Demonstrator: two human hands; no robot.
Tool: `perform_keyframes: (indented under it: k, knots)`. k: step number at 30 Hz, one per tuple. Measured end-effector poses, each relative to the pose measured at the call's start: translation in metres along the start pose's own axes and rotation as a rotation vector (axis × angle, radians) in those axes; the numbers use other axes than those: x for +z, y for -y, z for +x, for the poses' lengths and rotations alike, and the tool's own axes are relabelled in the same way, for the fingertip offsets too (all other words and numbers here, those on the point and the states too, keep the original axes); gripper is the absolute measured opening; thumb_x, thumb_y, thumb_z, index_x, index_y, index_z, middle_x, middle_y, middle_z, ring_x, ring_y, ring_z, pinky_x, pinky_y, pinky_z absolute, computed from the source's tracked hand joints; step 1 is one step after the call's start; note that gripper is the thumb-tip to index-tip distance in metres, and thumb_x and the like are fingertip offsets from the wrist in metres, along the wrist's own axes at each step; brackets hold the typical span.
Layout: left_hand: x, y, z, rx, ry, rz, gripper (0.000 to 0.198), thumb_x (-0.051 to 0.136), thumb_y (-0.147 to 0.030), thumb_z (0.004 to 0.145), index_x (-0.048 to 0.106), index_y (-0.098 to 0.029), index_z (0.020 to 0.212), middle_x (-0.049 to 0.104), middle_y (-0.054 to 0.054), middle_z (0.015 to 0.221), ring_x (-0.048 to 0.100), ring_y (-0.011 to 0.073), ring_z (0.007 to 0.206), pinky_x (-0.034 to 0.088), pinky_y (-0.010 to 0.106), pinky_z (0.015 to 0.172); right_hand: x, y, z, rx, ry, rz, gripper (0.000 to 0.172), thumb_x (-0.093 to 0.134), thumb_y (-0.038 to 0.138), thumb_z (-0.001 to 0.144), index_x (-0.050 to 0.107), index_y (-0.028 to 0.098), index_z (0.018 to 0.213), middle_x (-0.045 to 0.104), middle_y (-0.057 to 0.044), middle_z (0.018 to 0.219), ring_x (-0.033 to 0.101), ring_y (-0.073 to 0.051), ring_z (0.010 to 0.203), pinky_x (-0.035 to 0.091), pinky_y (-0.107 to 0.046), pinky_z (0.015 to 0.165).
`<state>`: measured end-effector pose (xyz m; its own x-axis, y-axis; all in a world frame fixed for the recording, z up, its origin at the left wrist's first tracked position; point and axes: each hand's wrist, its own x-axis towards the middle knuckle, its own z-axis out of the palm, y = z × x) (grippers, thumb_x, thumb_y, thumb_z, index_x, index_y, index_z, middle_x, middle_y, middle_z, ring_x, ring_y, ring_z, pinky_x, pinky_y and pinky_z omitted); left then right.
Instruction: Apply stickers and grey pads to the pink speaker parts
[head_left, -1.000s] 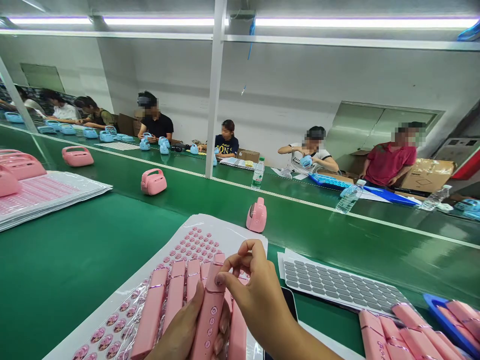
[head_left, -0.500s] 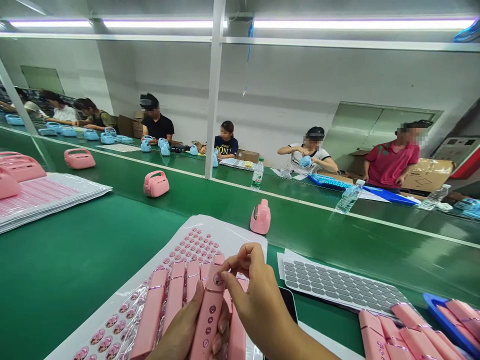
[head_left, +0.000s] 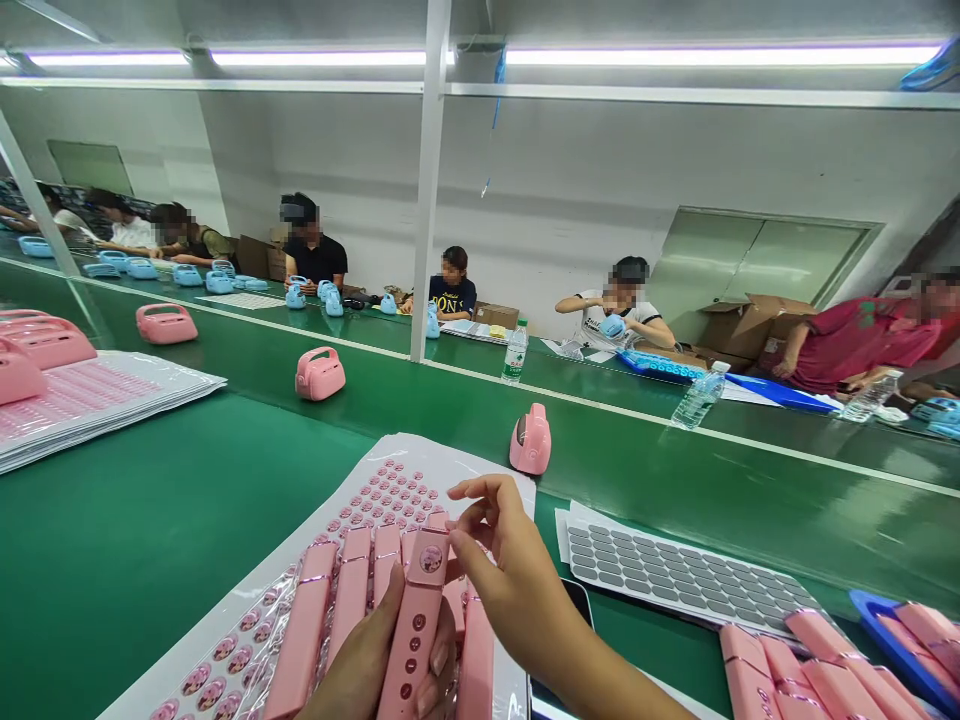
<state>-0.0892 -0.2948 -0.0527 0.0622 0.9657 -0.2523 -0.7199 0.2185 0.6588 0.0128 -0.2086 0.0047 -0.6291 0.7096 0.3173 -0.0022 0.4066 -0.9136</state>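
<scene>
My left hand point(head_left: 362, 652) is wrapped around a pink stick-shaped handset point(head_left: 403, 668) with a column of round buttons, holding it tilted upright. Near its top end, above a shiny band, sits a round picture sticker point(head_left: 430, 558). At the upper right edge of the handset is my right hand point(head_left: 517, 575), its index finger lifted and its fingers apart; the fingertips are close to or touching that edge. Beneath both hands, several similar pink handsets point(head_left: 304, 625) lie in a row on a sheet of round stickers point(head_left: 457, 458).
Several pink handsets point(head_left: 840, 680) and a blue tray point(head_left: 862, 603) are at the lower right, near a sheet of grey ovals point(head_left: 667, 565). A dark-screened device point(head_left: 577, 597) lies partly under my right arm. Pink handled cases point(head_left: 531, 440) stand on the green table point(head_left: 247, 480); co-workers sit opposite.
My right fingers have moved off the round sticker to the handset's upper right edge, and the index finger has lifted. The co-worker in red has leaned to the right.
</scene>
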Motion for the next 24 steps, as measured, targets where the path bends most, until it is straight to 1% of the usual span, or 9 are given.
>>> perform_keyframes:
  k: [2, 3, 6, 8, 12, 14, 18, 21, 24]
  knots:
    - [0.000, 0.001, 0.001, 0.012, 0.013, -0.017, 0.062, 0.038, -0.068, 0.076, 0.055, -0.012, 0.055, 0.046, 0.002, 0.044, 0.039, 0.0081, 0.038, 0.030, 0.020, 0.042, 0.000, 0.002, 0.003, 0.063, 0.020, 0.046, 0.020, 0.049, 0.019, 0.082, 0.046, 0.024, 0.101, 0.052, 0.001, 0.082, 0.052, -0.015, 0.075, 0.047, -0.034, 0.069]
    - [-0.001, 0.002, 0.001, 0.016, -0.013, -0.027, 0.059, 0.041, -0.067, 0.076, 0.056, -0.012, 0.057, 0.048, 0.002, 0.046, 0.041, 0.0089, 0.040, 0.031, 0.021, 0.042, 0.000, 0.003, 0.004, 0.072, 0.026, 0.046, 0.021, 0.053, 0.019, 0.080, 0.046, 0.024, 0.099, 0.053, 0.001, 0.084, 0.052, -0.014, 0.075, 0.046, -0.033, 0.071]
    - [-0.002, 0.006, 0.000, 0.054, -0.161, -0.049, 0.046, 0.051, -0.057, 0.077, 0.060, -0.013, 0.068, 0.055, 0.003, 0.054, 0.049, 0.0110, 0.047, 0.037, 0.021, 0.047, 0.002, 0.006, 0.006, 0.065, 0.032, 0.043, 0.031, 0.061, 0.014, 0.072, 0.043, 0.023, 0.096, 0.058, 0.001, 0.088, 0.050, -0.013, 0.076, 0.042, -0.032, 0.075]
    - [-0.002, 0.007, -0.001, 0.084, -0.228, -0.076, 0.039, 0.056, -0.052, 0.077, 0.062, -0.014, 0.073, 0.057, 0.002, 0.058, 0.051, 0.0120, 0.051, 0.040, 0.022, 0.051, 0.002, 0.006, 0.006, 0.068, 0.040, 0.079, 0.034, 0.061, 0.012, 0.072, 0.041, 0.023, 0.097, 0.060, 0.002, 0.084, 0.049, -0.013, 0.075, 0.041, -0.031, 0.075]
    - [-0.002, 0.002, -0.002, 0.020, -0.147, -0.021, 0.038, 0.058, -0.050, 0.076, 0.062, -0.013, 0.066, 0.055, 0.003, 0.052, 0.048, 0.0129, 0.045, 0.039, 0.024, 0.047, 0.001, 0.004, 0.003, 0.063, 0.062, 0.100, 0.033, 0.061, 0.012, 0.072, 0.041, 0.023, 0.096, 0.061, 0.002, 0.083, 0.051, -0.014, 0.076, 0.042, -0.032, 0.076]
    - [-0.003, -0.002, -0.001, -0.006, -0.117, -0.002, 0.040, 0.057, -0.051, 0.076, 0.061, -0.013, 0.064, 0.055, 0.004, 0.051, 0.047, 0.0128, 0.043, 0.038, 0.024, 0.045, -0.001, 0.001, 0.003, 0.053, 0.086, 0.100, 0.028, 0.059, 0.013, 0.074, 0.043, 0.022, 0.095, 0.062, 0.000, 0.085, 0.053, -0.015, 0.078, 0.044, -0.033, 0.075]
    - [-0.004, -0.004, 0.001, 0.010, -0.121, -0.045, 0.041, 0.056, -0.053, 0.077, 0.062, -0.013, 0.075, 0.055, 0.002, 0.055, 0.045, 0.0097, 0.042, 0.037, 0.021, 0.043, -0.010, -0.015, 0.018, 0.059, 0.176, 0.169, 0.017, 0.050, 0.016, 0.080, 0.042, 0.022, 0.094, 0.064, -0.002, 0.089, 0.059, -0.015, 0.082, 0.049, -0.031, 0.071]
    - [-0.004, -0.003, 0.000, 0.070, -0.115, -0.046, 0.042, 0.055, -0.055, 0.076, 0.062, -0.015, 0.083, 0.051, 0.000, 0.052, 0.039, 0.0068, 0.038, 0.032, 0.018, 0.039, -0.028, -0.032, 0.037, 0.113, 0.119, -0.082, 0.011, 0.046, 0.016, 0.080, 0.041, 0.021, 0.089, 0.064, -0.002, 0.087, 0.060, -0.013, 0.073, 0.049, -0.029, 0.068]
    - [-0.001, -0.002, -0.002, 0.150, -0.219, 0.163, 0.037, 0.060, -0.047, 0.075, 0.059, -0.019, 0.099, 0.050, -0.002, 0.051, 0.044, 0.0102, 0.040, 0.038, 0.022, 0.042, -0.057, -0.048, 0.044, 0.136, 0.053, -0.339, 0.006, 0.045, 0.017, 0.079, 0.046, 0.020, 0.085, 0.063, -0.003, 0.088, 0.058, -0.014, 0.073, 0.046, -0.029, 0.065]
